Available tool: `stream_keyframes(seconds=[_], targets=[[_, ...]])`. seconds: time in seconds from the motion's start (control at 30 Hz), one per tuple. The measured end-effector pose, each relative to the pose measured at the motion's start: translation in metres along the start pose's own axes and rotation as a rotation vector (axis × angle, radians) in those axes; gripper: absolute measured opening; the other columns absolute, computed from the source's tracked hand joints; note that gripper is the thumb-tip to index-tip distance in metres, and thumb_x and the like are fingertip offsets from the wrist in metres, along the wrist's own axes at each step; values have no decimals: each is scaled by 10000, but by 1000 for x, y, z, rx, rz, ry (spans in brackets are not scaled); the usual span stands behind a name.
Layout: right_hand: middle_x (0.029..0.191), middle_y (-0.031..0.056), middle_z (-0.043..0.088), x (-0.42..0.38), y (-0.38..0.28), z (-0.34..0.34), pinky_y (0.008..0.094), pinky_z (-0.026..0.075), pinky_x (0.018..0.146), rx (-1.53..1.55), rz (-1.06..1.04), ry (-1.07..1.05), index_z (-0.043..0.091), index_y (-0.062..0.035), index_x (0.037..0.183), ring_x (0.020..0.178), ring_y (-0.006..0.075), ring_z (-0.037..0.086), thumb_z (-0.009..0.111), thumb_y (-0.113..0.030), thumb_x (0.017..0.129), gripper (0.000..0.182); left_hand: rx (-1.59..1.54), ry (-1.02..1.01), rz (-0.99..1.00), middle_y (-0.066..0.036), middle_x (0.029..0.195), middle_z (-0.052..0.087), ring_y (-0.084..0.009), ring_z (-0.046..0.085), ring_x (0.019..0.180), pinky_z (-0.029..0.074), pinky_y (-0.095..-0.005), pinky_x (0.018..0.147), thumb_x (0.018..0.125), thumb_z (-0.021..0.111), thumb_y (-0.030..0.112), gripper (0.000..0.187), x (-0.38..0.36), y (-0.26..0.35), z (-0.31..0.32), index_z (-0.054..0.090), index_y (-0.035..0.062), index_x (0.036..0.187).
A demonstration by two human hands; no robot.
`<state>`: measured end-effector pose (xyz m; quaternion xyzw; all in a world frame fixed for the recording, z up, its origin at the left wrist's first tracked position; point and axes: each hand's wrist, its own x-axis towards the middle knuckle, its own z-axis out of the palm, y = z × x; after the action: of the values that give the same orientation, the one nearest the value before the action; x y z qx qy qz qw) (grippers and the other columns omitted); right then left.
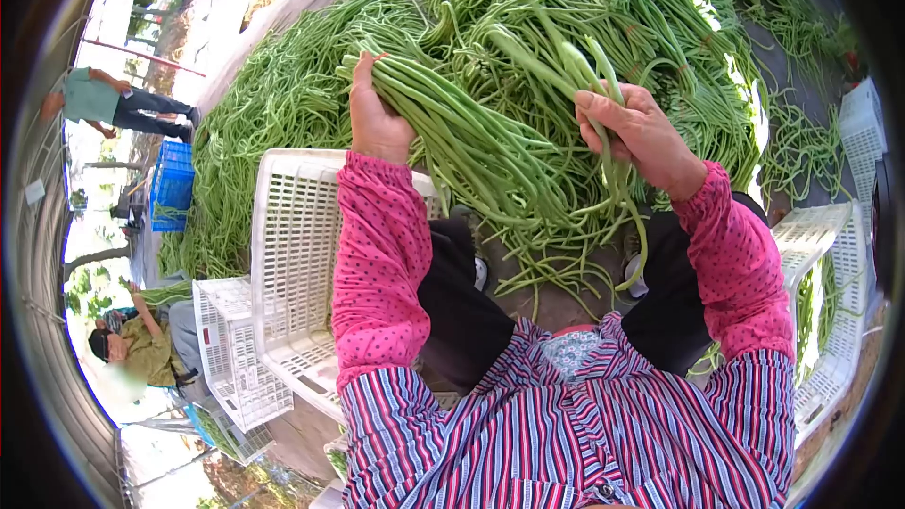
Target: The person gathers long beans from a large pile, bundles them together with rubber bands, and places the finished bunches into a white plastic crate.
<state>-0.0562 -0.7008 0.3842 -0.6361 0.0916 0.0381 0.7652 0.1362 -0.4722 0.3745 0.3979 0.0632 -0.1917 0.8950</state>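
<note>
My left hand [382,121] is wrapped round one end of a thick bundle of long green beans [462,132], which slants down to the right over my lap. A reddish band or tie shows near the fingers. In my right hand [641,127] a few long beans [566,66] are pinched between thumb and fingers; their ends stick up to the left and others hang down below. Both hands are held in front of a large heap of long beans [311,85]. Loose beans [556,269] lie on the ground between my feet.
A white plastic crate [302,254] stands at my left, with another white crate [222,320] beyond it. More white crates [834,320] are at my right. A blue crate [172,184] stands at far left, near a standing person [99,99]. Another person [141,344] is at lower left.
</note>
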Motion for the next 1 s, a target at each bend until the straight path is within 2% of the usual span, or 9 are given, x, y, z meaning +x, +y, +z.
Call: stream_keyframes(seconds=[0.2, 0.3, 0.37, 0.6, 0.77, 0.8, 0.87, 0.93, 1.0], targets=[[689, -38, 575, 25, 19, 24, 213, 405, 523, -146, -338, 76, 665, -14, 920, 583, 38, 485, 695, -135, 844, 146, 18, -101, -108, -125, 855, 638, -282, 626, 804, 520, -452, 781, 971, 457, 308, 295, -7, -28, 20, 581, 40, 968], [703, -32, 597, 35, 26, 43, 225, 424, 546, -143, -390, 125, 674, -12, 914, 612, 46, 515, 693, -142, 843, 149, 4, -151, -137, -128, 909, 628, -285, 611, 853, 492, -458, 827, 975, 432, 291, 300, -7, -38, 29, 573, 27, 992], [718, -18, 619, 44, 31, 46, 241, 443, 566, -366, -433, 235, 673, 6, 903, 639, 47, 534, 697, -161, 836, 182, -8, -161, -165, -130, 958, 617, -281, 597, 905, 473, -456, 861, 976, 409, 266, 288, -14, -42, 37, 562, 24, 1003], [706, -13, 623, 42, 14, 37, 262, 454, 579, -229, -194, -5, 671, 25, 908, 644, 44, 530, 659, -169, 839, 207, 14, -77, -212, -112, 931, 622, -268, 610, 863, 496, -440, 831, 951, 469, 202, 199, -17, -43, 31, 563, 30, 988], [632, -63, 498, 11, -7, 27, 214, 327, 495, -290, -26, -209, 639, -29, 808, 556, 28, 426, 646, -253, 842, 227, 28, 59, -118, -114, 877, 634, -268, 618, 808, 515, -429, 798, 957, 455, 241, 240, -2, -34, 13, 578, 41, 912], [630, -64, 494, 5, -13, 24, 212, 319, 492, -264, 70, -302, 639, -38, 798, 547, 31, 421, 658, -264, 828, 229, 31, -40, -70, -114, 877, 634, -272, 619, 817, 513, -447, 805, 965, 437, 257, 258, 7, -27, -2, 576, 45, 916], [632, -55, 491, 1, -14, 19, 212, 316, 508, -213, 140, -285, 629, -53, 770, 561, 35, 417, 639, -291, 819, 244, -46, 84, -81, -115, 885, 630, -278, 615, 834, 502, -469, 825, 972, 426, 264, 266, 9, -11, -1, 575, 48, 930], [643, -31, 532, 11, -1, 9, 220, 346, 502, 46, -46, -108, 670, -31, 827, 539, 38, 419, 583, -284, 822, 268, -78, 67, -79, -112, 908, 630, -284, 609, 853, 489, -487, 845, 975, 431, 269, 264, 10, -9, -4, 573, 49, 937], [664, -12, 553, 14, -1, 2, 222, 358, 517, -17, -47, -65, 655, -27, 781, 559, 49, 442, 527, -295, 844, 303, -54, 72, -95, -109, 928, 630, -284, 606, 869, 484, -494, 854, 977, 439, 277, 258, -1, -16, 6, 570, 59, 937]])
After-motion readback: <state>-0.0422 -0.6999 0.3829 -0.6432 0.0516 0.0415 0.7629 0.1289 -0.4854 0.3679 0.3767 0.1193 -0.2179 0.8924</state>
